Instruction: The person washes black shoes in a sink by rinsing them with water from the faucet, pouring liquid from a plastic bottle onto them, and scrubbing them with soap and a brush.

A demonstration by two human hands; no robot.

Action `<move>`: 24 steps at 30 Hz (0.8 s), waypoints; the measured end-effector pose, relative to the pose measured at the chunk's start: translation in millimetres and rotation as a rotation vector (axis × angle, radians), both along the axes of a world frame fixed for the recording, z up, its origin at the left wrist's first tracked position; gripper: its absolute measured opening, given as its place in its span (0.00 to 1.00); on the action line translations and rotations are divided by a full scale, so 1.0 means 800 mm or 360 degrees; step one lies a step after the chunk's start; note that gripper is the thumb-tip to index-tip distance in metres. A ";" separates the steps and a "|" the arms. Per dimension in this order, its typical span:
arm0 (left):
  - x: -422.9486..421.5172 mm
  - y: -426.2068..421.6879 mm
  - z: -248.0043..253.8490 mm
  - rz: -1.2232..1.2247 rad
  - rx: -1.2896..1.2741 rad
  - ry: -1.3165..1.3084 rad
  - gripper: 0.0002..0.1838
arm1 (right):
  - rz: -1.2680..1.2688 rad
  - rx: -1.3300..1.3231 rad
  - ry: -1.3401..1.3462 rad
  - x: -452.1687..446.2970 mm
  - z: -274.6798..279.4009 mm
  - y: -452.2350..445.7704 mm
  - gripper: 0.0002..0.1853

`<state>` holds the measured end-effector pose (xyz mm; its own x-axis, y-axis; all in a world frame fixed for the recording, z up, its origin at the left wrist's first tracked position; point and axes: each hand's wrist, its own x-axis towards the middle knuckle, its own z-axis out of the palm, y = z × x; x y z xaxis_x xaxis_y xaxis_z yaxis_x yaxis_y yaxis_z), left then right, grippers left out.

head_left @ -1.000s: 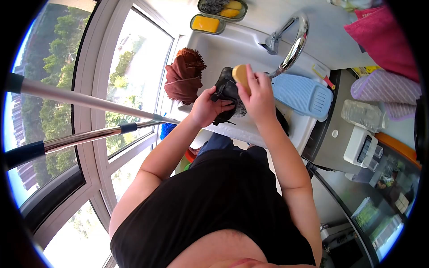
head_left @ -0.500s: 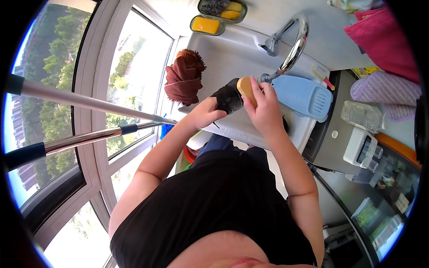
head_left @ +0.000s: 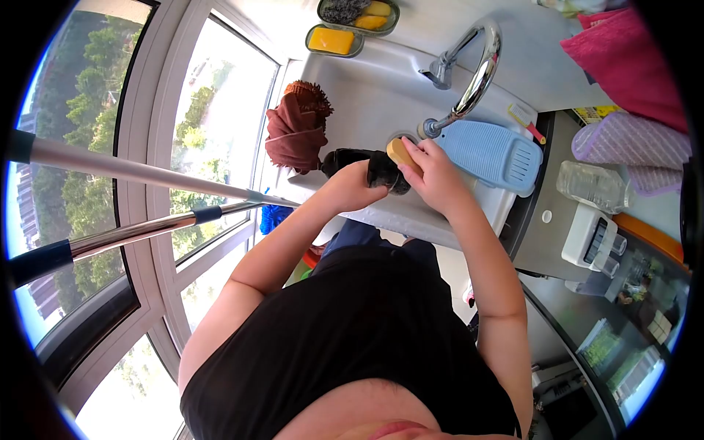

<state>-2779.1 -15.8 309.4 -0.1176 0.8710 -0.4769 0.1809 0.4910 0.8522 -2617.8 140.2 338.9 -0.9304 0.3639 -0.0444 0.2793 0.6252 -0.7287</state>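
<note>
Over the white sink (head_left: 359, 88), my left hand (head_left: 350, 188) is closed around a black shoe (head_left: 383, 170), whose dark upper shows on both sides of my fingers. My right hand (head_left: 435, 174) grips a tan wooden-backed brush (head_left: 402, 155) from above. The brush is at the right end of the shoe; its bristles are hidden underneath. A bundled brown cloth (head_left: 295, 139) lies at the sink's left edge. The chrome faucet (head_left: 485, 77) arches over the basin, its spout just above my right hand.
A light-blue washboard (head_left: 488, 155) rests in the sink's right side, beside a small red-and-white-handled tool (head_left: 529, 125). Yellow soap (head_left: 331, 41) sits in a dish at the back left. Two poles (head_left: 147, 172) cross the left side. A clear plastic container (head_left: 590, 185) stands right.
The shoe has turned in my left hand, with more of it now showing left of my wrist. My right hand and the brush have shifted slightly down and left.
</note>
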 end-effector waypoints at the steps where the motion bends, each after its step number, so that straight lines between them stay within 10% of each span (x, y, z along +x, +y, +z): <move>1: -0.003 -0.001 -0.005 -0.0016 -0.0003 -0.0138 0.23 | -0.0109 -0.0130 -0.0102 0.000 -0.006 0.002 0.28; 3: -0.008 -0.004 -0.011 -0.0054 -0.0156 -0.0183 0.24 | -0.0058 -0.0130 -0.0095 0.003 -0.003 -0.005 0.26; 5: 0.007 -0.013 -0.026 0.0804 0.0097 -0.0115 0.31 | 0.0072 -0.0171 0.0116 0.009 -0.006 -0.013 0.26; 10: 0.004 0.011 0.016 0.0595 -0.0489 0.0227 0.42 | -0.0051 -0.0466 0.0052 0.010 -0.025 -0.008 0.25; 24: 0.016 0.008 -0.013 0.0839 0.0464 0.0266 0.43 | -0.0468 -0.0160 0.0369 0.000 -0.036 -0.052 0.31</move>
